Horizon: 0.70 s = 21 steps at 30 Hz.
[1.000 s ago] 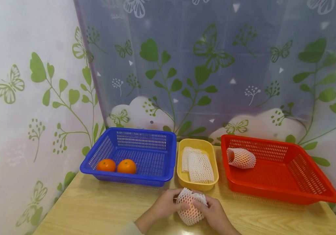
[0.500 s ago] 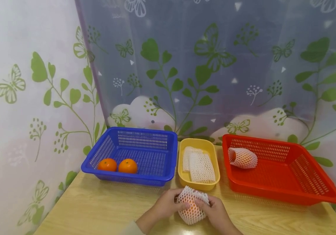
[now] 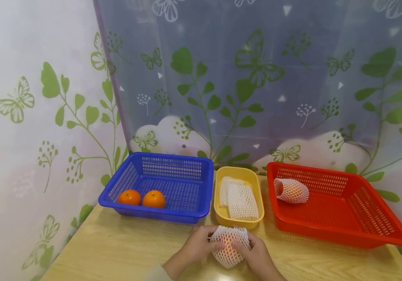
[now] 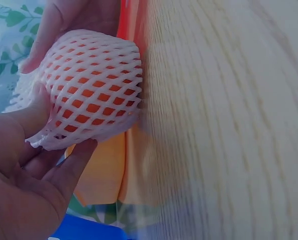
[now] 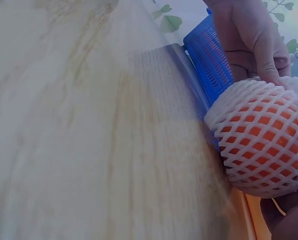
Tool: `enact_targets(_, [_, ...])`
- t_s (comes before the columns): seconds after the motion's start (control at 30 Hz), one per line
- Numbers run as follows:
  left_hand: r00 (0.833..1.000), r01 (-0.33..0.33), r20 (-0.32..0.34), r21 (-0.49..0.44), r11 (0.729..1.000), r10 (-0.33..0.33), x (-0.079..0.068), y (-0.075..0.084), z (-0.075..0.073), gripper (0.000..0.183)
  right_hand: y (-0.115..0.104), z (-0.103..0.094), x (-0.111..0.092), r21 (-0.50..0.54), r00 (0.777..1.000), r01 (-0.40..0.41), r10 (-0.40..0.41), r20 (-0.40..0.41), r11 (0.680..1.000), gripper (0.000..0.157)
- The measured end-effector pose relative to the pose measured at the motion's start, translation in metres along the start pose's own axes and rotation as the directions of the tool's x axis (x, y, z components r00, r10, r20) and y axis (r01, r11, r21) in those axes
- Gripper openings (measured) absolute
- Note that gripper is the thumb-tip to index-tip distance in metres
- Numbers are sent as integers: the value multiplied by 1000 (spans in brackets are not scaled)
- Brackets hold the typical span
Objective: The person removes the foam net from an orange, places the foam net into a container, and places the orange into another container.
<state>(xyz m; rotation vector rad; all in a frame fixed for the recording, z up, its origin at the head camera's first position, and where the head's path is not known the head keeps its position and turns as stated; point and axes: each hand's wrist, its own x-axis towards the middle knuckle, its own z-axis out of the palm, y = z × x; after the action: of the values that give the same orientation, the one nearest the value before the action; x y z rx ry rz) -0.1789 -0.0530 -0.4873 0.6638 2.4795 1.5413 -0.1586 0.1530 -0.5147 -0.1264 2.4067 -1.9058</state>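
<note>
Netted orange (image 3: 230, 251) was in our left hand (image 3: 199, 246) and right hand (image 3: 258, 254), fingers curled round it, over the wooden table (image 3: 130, 246); patterned backdrop (image 3: 222, 128) behind, yellow tray (image 3: 254, 223) edge just beyond, wood spreading either side.

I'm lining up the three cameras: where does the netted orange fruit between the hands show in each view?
Head: netted fruit, bottom, just right of centre.
Left wrist: netted fruit, upper left.
Right wrist: netted fruit, right edge, just below mid-height.
Shared landmark: blue basket, left in head, bottom edge in left wrist, upper right in right wrist.
</note>
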Motion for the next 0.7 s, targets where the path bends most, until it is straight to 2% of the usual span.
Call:
enact_targets(0.37, [1000,0,-25,94,996,2,-3,3,-2,35,1,1,-2,7,999,3,-3,48,1000,55])
enact_targets(0.7, [999,10,32,27,1000,-11,0,-1,-5,41,-1,-2,-1,-36,999,20,-19,44,999,49])
